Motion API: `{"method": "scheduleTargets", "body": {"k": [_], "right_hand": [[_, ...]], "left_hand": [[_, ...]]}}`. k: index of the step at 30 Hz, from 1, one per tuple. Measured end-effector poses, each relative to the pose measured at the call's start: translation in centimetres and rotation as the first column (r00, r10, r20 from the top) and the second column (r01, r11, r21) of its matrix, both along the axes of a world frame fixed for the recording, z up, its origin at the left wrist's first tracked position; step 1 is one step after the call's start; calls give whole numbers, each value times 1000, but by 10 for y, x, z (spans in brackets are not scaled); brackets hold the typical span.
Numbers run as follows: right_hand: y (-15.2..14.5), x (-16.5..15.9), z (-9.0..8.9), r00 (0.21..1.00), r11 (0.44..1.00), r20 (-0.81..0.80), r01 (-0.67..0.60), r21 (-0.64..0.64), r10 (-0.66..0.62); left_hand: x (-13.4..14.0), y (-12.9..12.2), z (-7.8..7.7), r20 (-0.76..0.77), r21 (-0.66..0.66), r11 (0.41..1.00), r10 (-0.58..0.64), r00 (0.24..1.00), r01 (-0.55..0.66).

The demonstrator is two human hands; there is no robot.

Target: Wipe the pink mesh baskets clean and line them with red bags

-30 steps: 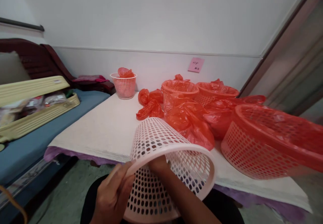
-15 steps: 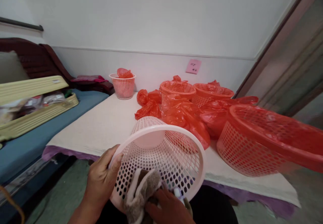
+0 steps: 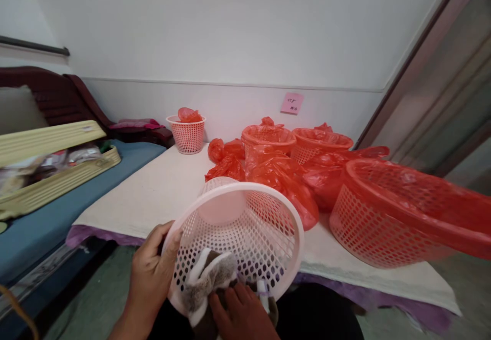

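Gripping the rim of a pale pink, round, perforated plastic basket point(image 3: 268, 227), the left hand point(image 3: 148, 266) is pinching its left edge, thumb lying inside and fingers wrapping outside. The basket is resting on its side in front of the person, at the near edge of a white-covered table point(image 3: 141, 197). Its wide mouth is facing the person and tilting slightly upward, while its narrower solid base is pointing away toward the wall, so its long axis is running from near to far.

Inside the lower mouth, a soft grey-brown and white fuzzy cloth point(image 3: 210, 278) is lying bunched, partly spilling over the rim. The right hand point(image 3: 241, 309) is touching it, fingers held close together and bending over dark folds; I cannot tell whether it is pinching, the thumb being hidden.

At the back left, a small pink perforated basket point(image 3: 188, 138) is standing upright, holding a crumpled red plastic bag point(image 3: 190, 115). Farther right, 3 upright perforated baskets are wearing red plastic liners, the largest point(image 3: 383, 232) standing nearest. On a blue mattress point(image 3: 140, 153), a pale yellow ribbed plastic case point(image 3: 76, 175) is holding clear packets point(image 3: 82, 154).
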State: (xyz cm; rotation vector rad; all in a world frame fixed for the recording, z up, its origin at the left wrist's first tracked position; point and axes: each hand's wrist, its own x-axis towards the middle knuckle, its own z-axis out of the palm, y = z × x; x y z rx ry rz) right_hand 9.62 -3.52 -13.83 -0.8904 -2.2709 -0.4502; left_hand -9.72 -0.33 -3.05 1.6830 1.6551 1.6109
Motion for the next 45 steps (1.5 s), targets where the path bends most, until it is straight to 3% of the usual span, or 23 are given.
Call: {"method": "scheduleTargets", "body": {"k": [2,5,7,9,12,15,20,22,25,28,30,32,35,37,42,45], "right_hand": [[2,-12,15,998,998,-57,-21,-55,18],[4,-27,37,994,960,-95,-80,-270,56],[5,-32,43,994,908,-84,-96,-409,68],[6,-30,40,996,879,-37,-86,-469,77],[14,-11,32,980,871,193,58,-489,43],[36,17,43,907,805,417,291,-517,-61],[78,43,79,869,732,405,470,-493,-285],[79,41,74,870,710,385,479,-516,-307],[64,27,49,904,683,353,418,-600,-242],[47,12,30,981,633,45,155,-758,-186],[49,5,30,959,616,-246,-108,-780,-143],[63,2,39,917,660,-372,-190,-726,-145],[95,4,50,924,746,-225,88,-661,-309],[114,6,48,915,732,-75,266,-628,-397],[126,3,21,926,687,141,357,-633,-351],[121,7,23,932,689,225,361,-629,-282]], "left_hand": [[3,-9,-10,90,-66,998,27,996,-21],[4,-21,-26,157,-130,990,77,985,-56],[-1,-25,-32,92,-124,984,138,986,-126],[-8,-27,-32,-50,-53,986,159,986,-161],[-18,-25,-25,-257,114,990,106,960,-79],[-19,-22,-19,-364,199,980,68,929,6],[-11,-19,-18,-341,210,978,80,937,-7],[-7,-18,-16,-333,192,981,50,942,16],[-1,-17,-13,-351,170,981,-30,936,95],[8,-16,-7,-349,169,975,-77,934,144],[14,-15,-1,-325,148,979,-86,942,141],[18,-14,5,-299,111,985,-96,949,134],[22,-13,10,-310,86,982,-132,942,166],[23,-13,10,-331,95,979,-141,933,182],[25,-14,6,-363,120,964,-181,914,239],[24,-12,8,-360,115,965,-182,915,237]]}}
